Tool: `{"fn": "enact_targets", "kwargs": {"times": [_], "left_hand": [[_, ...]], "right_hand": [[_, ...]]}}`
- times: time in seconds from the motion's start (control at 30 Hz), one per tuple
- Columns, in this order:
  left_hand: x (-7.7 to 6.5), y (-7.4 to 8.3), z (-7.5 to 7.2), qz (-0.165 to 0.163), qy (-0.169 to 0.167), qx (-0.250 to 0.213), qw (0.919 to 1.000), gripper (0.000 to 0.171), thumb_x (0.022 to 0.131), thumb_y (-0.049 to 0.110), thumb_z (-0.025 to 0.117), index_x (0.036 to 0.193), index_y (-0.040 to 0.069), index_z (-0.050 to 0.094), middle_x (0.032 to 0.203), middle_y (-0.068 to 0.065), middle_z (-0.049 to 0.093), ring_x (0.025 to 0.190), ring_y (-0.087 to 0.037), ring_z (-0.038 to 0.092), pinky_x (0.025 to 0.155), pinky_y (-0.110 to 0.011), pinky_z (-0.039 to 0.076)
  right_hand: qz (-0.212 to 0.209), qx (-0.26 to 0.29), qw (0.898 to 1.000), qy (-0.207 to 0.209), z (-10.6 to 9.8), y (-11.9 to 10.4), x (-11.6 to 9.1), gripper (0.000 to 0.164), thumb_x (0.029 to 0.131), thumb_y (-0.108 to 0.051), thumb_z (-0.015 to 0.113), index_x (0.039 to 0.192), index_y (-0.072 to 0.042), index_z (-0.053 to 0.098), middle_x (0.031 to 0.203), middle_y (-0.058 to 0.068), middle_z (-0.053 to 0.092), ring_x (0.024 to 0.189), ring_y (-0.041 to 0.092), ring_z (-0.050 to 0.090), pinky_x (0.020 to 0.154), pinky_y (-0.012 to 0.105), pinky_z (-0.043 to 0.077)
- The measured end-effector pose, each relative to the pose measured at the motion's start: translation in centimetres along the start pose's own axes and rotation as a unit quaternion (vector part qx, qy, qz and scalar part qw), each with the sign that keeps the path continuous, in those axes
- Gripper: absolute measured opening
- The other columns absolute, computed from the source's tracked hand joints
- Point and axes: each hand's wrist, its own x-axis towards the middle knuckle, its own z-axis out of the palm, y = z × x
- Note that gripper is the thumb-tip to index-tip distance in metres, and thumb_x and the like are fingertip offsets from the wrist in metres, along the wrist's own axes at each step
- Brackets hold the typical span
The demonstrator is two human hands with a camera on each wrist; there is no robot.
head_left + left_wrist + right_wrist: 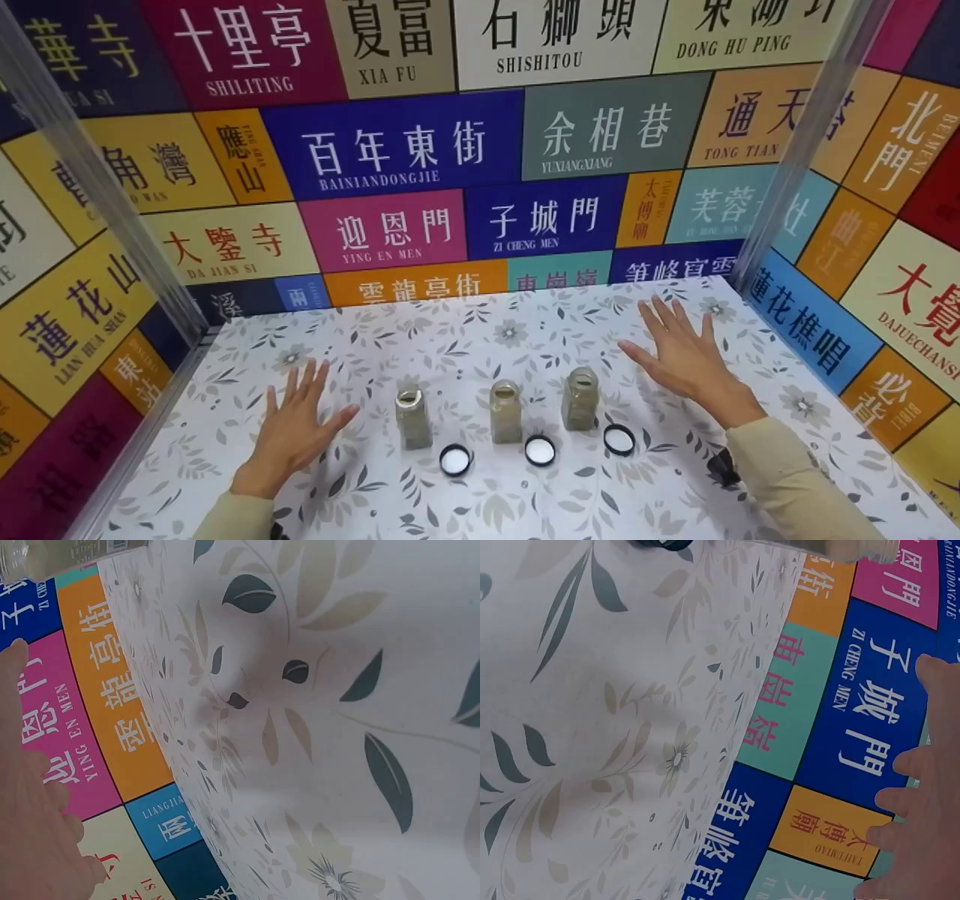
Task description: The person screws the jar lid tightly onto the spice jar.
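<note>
Three small glass jars stand uncapped in a row on the table: a left jar (414, 426), a middle jar (506, 418) and a right jar (580, 403). Their contents look pale and are hard to make out. Before them lie three black-rimmed lids, the left lid (454, 460), the middle lid (540, 451) and the right lid (619, 440), white insides up. My left hand (294, 429) is spread to the left of the jars, holding nothing. Beyond the right jar, my right hand (684, 361) has its fingers spread and also holds nothing. Each wrist view catches part of a jar (67, 556) (832, 547) along its top edge.
A white cloth with a leaf and flower print covers the table (360, 502). Colourful panels with Chinese place names (394, 146) rise behind and at both sides. Clear upright posts (799, 142) stand at the back corners.
</note>
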Motion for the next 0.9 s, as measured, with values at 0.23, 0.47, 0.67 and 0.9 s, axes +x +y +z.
{"fn": "enact_targets", "kwargs": {"times": [0.23, 0.47, 0.67, 0.9], "left_hand": [[-0.3, 0.6, 0.3, 0.001, -0.004, -0.022, 0.9998, 0.098, 0.094, 0.072, 0.044, 0.162, 0.012, 0.006, 0.169, -0.017, 0.002, 0.155, -0.043, -0.004, 0.12, -0.07, -0.011], [-0.7, 1.4, 0.6, -0.002, -0.002, -0.054, 0.9985, 0.101, 0.09, 0.074, 0.048, 0.162, 0.013, 0.01, 0.169, -0.016, 0.009, 0.155, -0.043, 0.003, 0.122, -0.069, -0.007], [-1.2, 1.8, 0.9, -0.021, -0.013, -0.08, 0.9965, 0.106, 0.087, 0.078, 0.049, 0.162, 0.015, 0.01, 0.169, -0.015, 0.008, 0.155, -0.042, 0.004, 0.124, -0.066, -0.002], [-1.8, 2.2, 1.4, -0.044, -0.016, -0.099, 0.994, 0.108, 0.084, 0.08, 0.052, 0.162, 0.019, 0.01, 0.167, -0.021, 0.011, 0.149, -0.055, 0.015, 0.118, -0.073, 0.017]], "right_hand": [[-0.009, 0.007, 1.0, 0.006, 0.1, -0.7, -0.1, 0.09, 0.098, -0.07, 0.035, 0.161, -0.009, 0.013, 0.168, 0.022, 0.007, 0.154, 0.048, 0.001, 0.117, 0.074, -0.01], [-0.012, 0.027, 1.0, 0.01, 0.1, -1.6, -0.4, 0.088, 0.098, -0.068, 0.037, 0.161, -0.011, 0.013, 0.167, 0.023, 0.01, 0.154, 0.047, 0.005, 0.12, 0.072, -0.007], [-0.024, 0.052, 0.998, 0.028, 0.4, -2.6, -0.7, 0.085, 0.099, -0.065, 0.039, 0.161, -0.011, 0.016, 0.167, 0.023, 0.016, 0.154, 0.046, 0.01, 0.121, 0.071, 0.0], [-0.054, 0.076, 0.993, 0.068, 0.9, -3.8, -1.2, 0.076, 0.101, -0.055, 0.046, 0.158, -0.008, 0.026, 0.163, 0.023, 0.028, 0.151, 0.046, 0.021, 0.121, 0.068, 0.011]]}}
